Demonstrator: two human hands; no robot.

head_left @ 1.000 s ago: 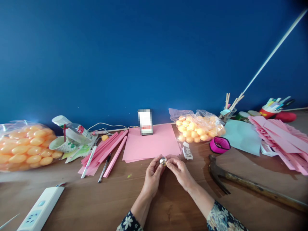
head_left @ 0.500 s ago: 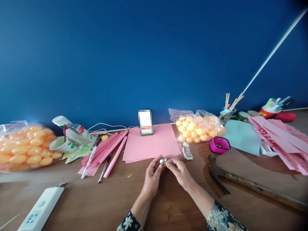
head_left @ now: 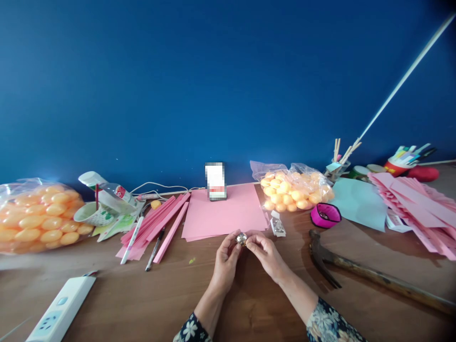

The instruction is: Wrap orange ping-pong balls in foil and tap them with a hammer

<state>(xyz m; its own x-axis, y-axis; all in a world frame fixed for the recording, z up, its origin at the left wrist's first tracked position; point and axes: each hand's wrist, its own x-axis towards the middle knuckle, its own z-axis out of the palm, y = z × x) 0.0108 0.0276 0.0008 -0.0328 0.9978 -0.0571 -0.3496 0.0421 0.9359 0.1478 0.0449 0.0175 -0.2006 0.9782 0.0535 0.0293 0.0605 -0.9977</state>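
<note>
Between my fingertips is a small, shiny, silvery rounded piece [head_left: 241, 239]; its exact kind is too small to make out. My left hand [head_left: 227, 260] is closed on its left side, thumb and fingers pinching it. My right hand [head_left: 266, 254] is closed too, its fingertips at the right side of the same piece. Just beyond the hands lies a stack of pink paper sheets [head_left: 224, 216]. A small white box [head_left: 278, 225] with shiny contents sits to the right of the sheets.
A claw hammer [head_left: 370, 273] and a pink-magenta pouch [head_left: 325, 215] lie at right. Bags of orange balls stand at far left [head_left: 46, 216] and back right [head_left: 292, 192]. Pink strips [head_left: 160, 221], pens, a tilted cup [head_left: 93, 214] and a power strip [head_left: 62, 308] are on the left.
The shiny piece looks slightly turned between the fingertips. Both hands stay in almost the same place, and everything else on the table is unmoved.
</note>
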